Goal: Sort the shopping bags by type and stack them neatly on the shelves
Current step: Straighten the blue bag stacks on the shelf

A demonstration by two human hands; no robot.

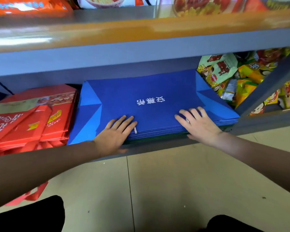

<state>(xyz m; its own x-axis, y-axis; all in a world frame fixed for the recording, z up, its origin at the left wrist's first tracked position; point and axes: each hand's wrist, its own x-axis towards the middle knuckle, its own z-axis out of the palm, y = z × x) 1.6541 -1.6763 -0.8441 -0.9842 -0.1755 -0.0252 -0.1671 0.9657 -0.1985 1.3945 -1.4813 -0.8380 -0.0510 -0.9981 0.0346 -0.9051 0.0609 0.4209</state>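
Head view is showing me one stack of flat blue paper bags point(151, 101) lying on the lower shelf point(157, 146), too many layers to count. I'm pressing my left hand point(115, 134) on the stack's near edge, fingers point(124, 120) straight and flat, gripping nothing. My right hand point(199, 124) is resting on the near right corner, fingers spread, also gripping nothing. Two twisted cord handles are poking out, one point(135, 130) beside each hand. One pile of red bags point(33, 118) is lying just left, touching the blue stack. Snack packets point(233, 76) are sitting to the right.
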